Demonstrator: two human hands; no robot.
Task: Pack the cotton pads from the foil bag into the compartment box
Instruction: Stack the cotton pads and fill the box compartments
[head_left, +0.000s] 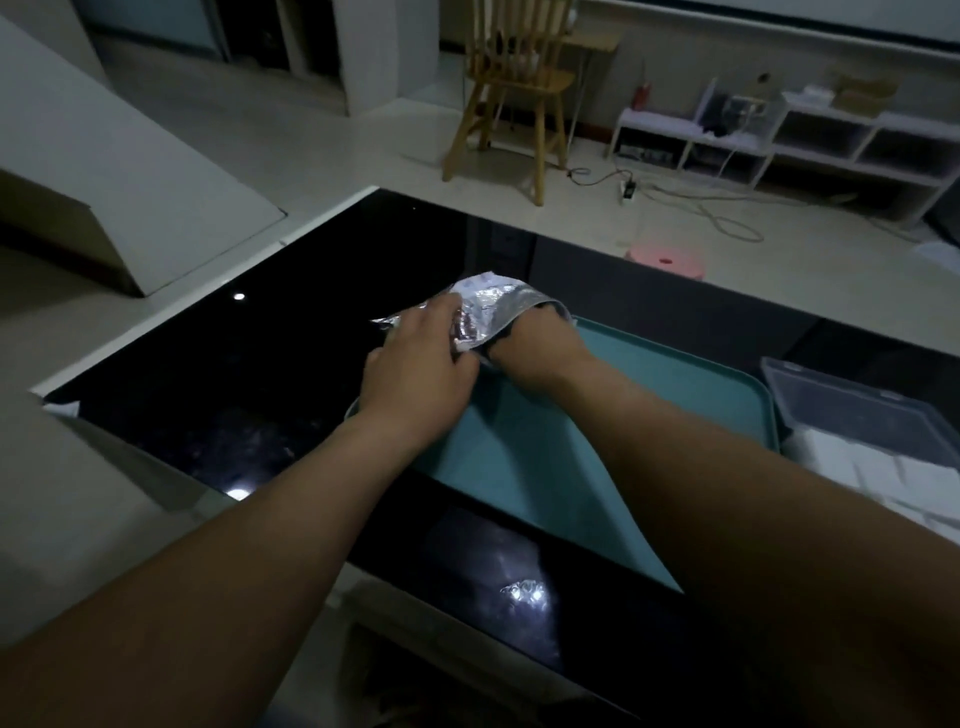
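A crinkled silver foil bag (488, 306) is held above the far left corner of a teal tray (675, 384) on the black glossy table (234, 374). My left hand (415, 364) grips the bag's outside from the left. My right hand (535, 343) is pushed into the bag's mouth, so its fingers are hidden. A clear plastic compartment box (857, 410) with its lid up stands at the right edge, with white cotton pads (883, 473) in it. No pads show inside the bag.
The table's white rim (208, 291) runs along its left side. Beyond the table are a wooden chair (514, 88), a pink stool (667, 262), low white shelves (810, 140) and cables on the floor.
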